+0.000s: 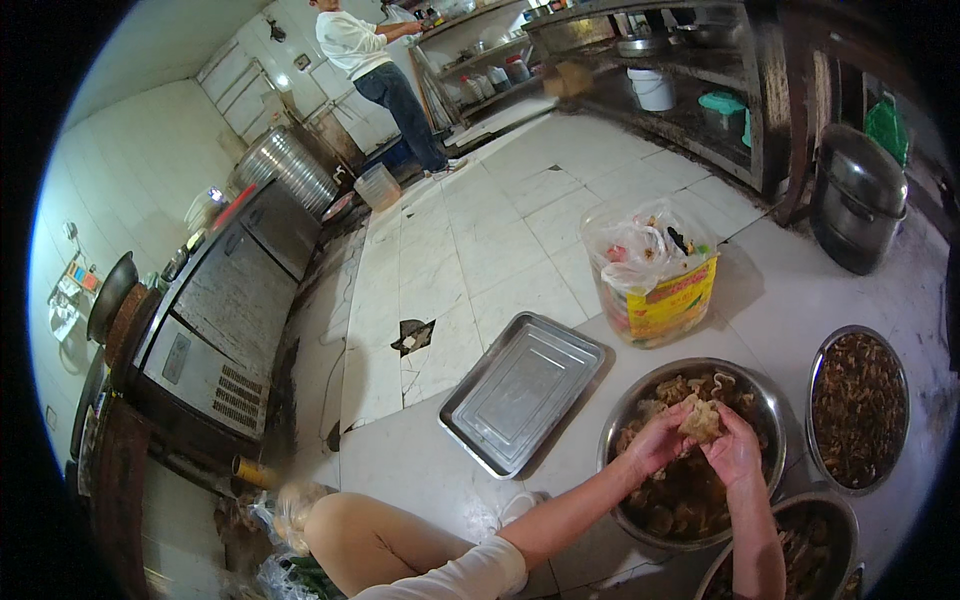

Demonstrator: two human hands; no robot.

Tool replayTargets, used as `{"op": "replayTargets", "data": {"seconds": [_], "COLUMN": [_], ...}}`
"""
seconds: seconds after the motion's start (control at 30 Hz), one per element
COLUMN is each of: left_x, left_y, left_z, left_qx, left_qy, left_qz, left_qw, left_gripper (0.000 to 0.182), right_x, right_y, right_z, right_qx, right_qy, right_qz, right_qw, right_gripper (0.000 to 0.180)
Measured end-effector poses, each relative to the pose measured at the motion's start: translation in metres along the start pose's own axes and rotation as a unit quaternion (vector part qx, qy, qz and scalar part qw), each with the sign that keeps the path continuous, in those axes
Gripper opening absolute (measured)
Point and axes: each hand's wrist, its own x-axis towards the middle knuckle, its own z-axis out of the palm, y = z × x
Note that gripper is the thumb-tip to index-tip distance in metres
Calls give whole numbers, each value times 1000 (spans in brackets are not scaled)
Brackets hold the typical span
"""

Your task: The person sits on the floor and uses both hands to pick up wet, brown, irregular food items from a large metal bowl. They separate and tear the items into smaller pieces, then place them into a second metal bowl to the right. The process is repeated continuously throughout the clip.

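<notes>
My left hand point(663, 438) and my right hand point(733, 448) hold a tan, ruffled piece of food point(702, 421) between their fingertips, possibly a mushroom. Both hands are over a round steel bowl point(775, 465). Brownish liquid point(679, 499) and more tan and brown pieces point(675, 388) fill the bowl. Below my right forearm, a second steel bowl point(851, 529) holds similar dark pieces and is partly cut off by the picture's edge. To the right, a steel basin point(812, 420) contains many small brown strips point(861, 405).
A shallow steel tray point(517, 394) lies on the tiled floor left of the bowl. Behind the bowl stands a clear plastic bin point(667, 300) lined with a bag of waste. A broken tile leaves a hole point(414, 337). A person point(375, 60) stands at the far shelves.
</notes>
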Motion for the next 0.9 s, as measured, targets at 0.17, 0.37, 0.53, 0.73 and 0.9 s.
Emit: {"op": "replayTargets", "data": {"seconds": [0.17,0.37,0.53,0.73,0.9], "left_x": [-2,-13,-10,-10,-19], "left_y": [-2,6,1,-5,-6], "left_z": [-4,6,0,-11,3], "left_qx": [-12,21,55,134,234], "left_qy": [-25,0,9,26,69], "left_qz": [-10,-9,-9,-13,-37], "left_qw": [1000,1000,998,991,969], "left_gripper": [39,38,25,11,18], "right_x": [-2,-13,-11,-11,-11], "right_y": [0,0,2,5,15], "right_z": [-2,9,1,-2,-20], "right_qx": [17,-114,-222,-330,-508], "right_qy": [-2,12,35,50,57], "right_qz": [11,-39,-74,-97,-187], "right_qw": [1000,993,972,937,839], "right_gripper": [21,34,36,29,20]}}
